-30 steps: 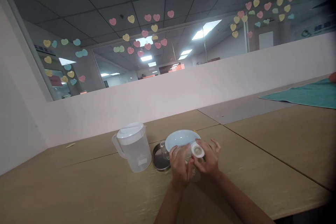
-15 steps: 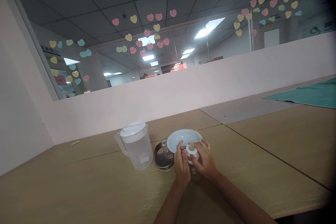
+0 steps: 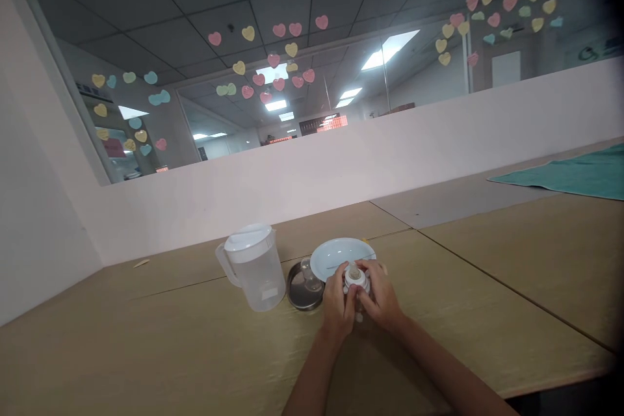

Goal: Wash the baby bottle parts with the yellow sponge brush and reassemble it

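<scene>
Low in the middle of the frame, the left hand (image 3: 337,304) and right hand (image 3: 384,296) hold a white bottle top (image 3: 355,277) with fingers curled around it, near a pale blue bowl (image 3: 336,249), with a metal tray (image 3: 303,302) and see-through jug (image 3: 263,276) further left.
</scene>
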`<state>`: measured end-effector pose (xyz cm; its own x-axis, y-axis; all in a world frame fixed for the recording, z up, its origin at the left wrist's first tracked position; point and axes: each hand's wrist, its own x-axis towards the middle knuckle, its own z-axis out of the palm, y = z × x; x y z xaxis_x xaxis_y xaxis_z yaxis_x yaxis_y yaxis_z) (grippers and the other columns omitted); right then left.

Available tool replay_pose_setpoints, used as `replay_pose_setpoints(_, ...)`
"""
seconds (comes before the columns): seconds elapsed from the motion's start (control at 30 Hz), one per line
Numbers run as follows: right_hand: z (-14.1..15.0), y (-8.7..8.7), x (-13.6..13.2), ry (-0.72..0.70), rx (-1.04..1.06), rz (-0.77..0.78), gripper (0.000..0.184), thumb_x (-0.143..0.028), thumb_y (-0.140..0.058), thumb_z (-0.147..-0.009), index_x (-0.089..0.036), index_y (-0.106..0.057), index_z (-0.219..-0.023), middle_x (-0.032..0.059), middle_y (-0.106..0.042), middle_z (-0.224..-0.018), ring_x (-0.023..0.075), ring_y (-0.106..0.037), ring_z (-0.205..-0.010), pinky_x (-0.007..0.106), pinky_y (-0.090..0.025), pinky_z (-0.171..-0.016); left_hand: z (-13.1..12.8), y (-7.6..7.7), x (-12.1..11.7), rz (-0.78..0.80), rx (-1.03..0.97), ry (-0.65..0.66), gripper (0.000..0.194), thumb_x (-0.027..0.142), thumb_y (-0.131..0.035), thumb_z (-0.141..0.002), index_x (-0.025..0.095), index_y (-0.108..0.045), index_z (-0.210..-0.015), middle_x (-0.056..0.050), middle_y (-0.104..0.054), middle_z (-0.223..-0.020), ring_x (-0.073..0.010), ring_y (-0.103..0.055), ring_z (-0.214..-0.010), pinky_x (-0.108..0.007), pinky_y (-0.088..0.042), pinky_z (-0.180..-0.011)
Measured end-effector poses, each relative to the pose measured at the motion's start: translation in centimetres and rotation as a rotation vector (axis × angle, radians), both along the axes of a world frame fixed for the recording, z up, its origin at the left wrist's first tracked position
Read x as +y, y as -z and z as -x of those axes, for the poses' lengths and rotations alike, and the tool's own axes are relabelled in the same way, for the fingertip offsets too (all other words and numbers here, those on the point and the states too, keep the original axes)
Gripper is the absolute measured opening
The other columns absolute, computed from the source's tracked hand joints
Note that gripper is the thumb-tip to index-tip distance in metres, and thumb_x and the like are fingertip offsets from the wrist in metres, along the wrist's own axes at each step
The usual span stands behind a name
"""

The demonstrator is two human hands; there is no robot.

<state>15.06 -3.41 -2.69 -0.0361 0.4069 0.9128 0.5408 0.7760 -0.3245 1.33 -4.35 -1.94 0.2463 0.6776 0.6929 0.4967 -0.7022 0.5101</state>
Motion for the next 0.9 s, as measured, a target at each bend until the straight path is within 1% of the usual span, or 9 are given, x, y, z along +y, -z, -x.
replay_pose_setpoints(0.1,-0.25,0.01,0.11,0.002,0.028,0.012,0.025,-0.03,-0.042,-0.081,-0.018,-0.05,-0.101,0.0061,-0.057,-0.091,0.0214,-0.051,-0.087,0.039,-0.038,-0.081,0.65,-0.23,0.34,-0.073,0.096,-0.039,0.048,0.042,-0.039,-0.089,0.018,-0.04,-0.13,-0.011,-0.057,-0.118,-0.0223,-0.053,-0.106,-0.042,-0.038,-0.097)
replay_pose_setpoints(0.17,-0.39,0.04,0.21,-0.009,0.033,0.032,0.023,-0.03,-0.04,-0.082,-0.019,-0.052,-0.099,0.0054,-0.058,-0.09,0.0211,-0.051,-0.087,0.039,-0.037,-0.081,0.95,-0.34,0.62,-0.133,0.167,-0.045,0.055,0.046,-0.048,-0.083,0.017,-0.041,-0.129,-0.01,-0.06,-0.111,-0.023,-0.055,-0.1,-0.047,-0.033,-0.101)
replay_pose_setpoints(0.23,-0.42,0.11,0.35,-0.018,0.047,0.052,0.023,-0.032,-0.04,-0.084,-0.019,-0.052,-0.098,0.0053,-0.058,-0.091,0.0208,-0.051,-0.088,0.038,-0.038,-0.081,0.98,-0.34,0.81,-0.173,0.223,-0.058,0.064,0.049,-0.057,-0.075,0.016,-0.042,-0.127,-0.009,-0.063,-0.105,-0.0232,-0.057,-0.096,-0.051,-0.027,-0.104)
replay_pose_setpoints(0.3,-0.31,0.18,0.49,-0.003,0.061,0.073,0.023,-0.037,-0.044,-0.085,-0.019,-0.051,-0.096,0.0053,-0.057,-0.092,0.0205,-0.051,-0.089,0.036,-0.038,-0.08,0.77,-0.22,0.86,-0.2,0.251,-0.091,0.067,0.046,-0.06,-0.071,0.015,-0.041,-0.127,-0.009,-0.063,-0.104,-0.0231,-0.058,-0.095,-0.052,-0.025,-0.106)
replay_pose_setpoints(0.4,-0.03,0.2,0.58,0.053,0.075,0.089,0.027,-0.042,-0.053,-0.08,-0.019,-0.05,-0.093,0.0053,-0.055,-0.09,0.0203,-0.051,-0.085,0.035,-0.039,-0.076,0.41,0.06,0.79,-0.225,0.274,-0.114,0.068,0.039,-0.058,-0.071,0.015,-0.036,-0.131,-0.01,-0.061,-0.11,-0.0231,-0.057,-0.098,-0.052,-0.026,-0.105)
replay_pose_setpoints(0.5,0.07,0.17,0.5,0.036,0.065,0.079,0.024,-0.039,-0.052,-0.082,-0.019,-0.051,-0.095,0.0056,-0.056,-0.092,0.0203,-0.052,-0.088,0.035,-0.04,-0.079,0.33,0.2,0.73,-0.231,0.284,-0.11,0.071,0.034,-0.056,-0.07,0.014,-0.031,-0.133,-0.011,-0.059,-0.116,-0.0239,-0.055,-0.103,-0.052,-0.027,-0.105)
replay_pose_setpoints(0.6,-0.05,0.31,0.41,-0.041,0.054,0.082,0.025,-0.035,-0.043,-0.086,-0.02,-0.051,-0.105,0.0066,-0.057,-0.1,0.0212,-0.052,-0.095,0.038,-0.04,-0.085,0.4,0.14,0.77,-0.224,0.287,-0.106,0.071,0.031,-0.054,-0.07,0.015,-0.029,-0.134,-0.011,-0.057,-0.12,-0.0244,-0.054,-0.108,-0.052,-0.027,-0.105)
replay_pose_setpoints(0.73,-0.1,0.69,0.54,-0.071,0.161,0.136,0.036,-0.031,-0.039,-0.086,-0.02,-0.045,-0.12,0.0081,-0.057,-0.11,0.0223,-0.049,-0.105,0.038,-0.041,-0.088,0.35,0.04,0.87,-0.217,0.281,-0.102,0.07,0.031,-0.054,-0.07,0.015,-0.03,-0.133,-0.011,-0.056,-0.123,-0.0248,-0.053,-0.11,-0.051,-0.028,-0.105)
replay_pose_setpoints(0.9,-0.03,0.71,0.63,-0.117,0.184,0.2,0.026,-0.025,-0.034,-0.085,-0.021,-0.053,-0.102,0.0057,-0.058,-0.101,0.0204,-0.051,-0.098,0.036,-0.042,-0.086,0.21,-0.04,0.8,-0.197,0.264,-0.085,0.071,0.029,-0.054,-0.067,0.016,-0.03,-0.133,-0.01,-0.054,-0.125,-0.0254,-0.052,-0.111,-0.051,-0.029,-0.104)
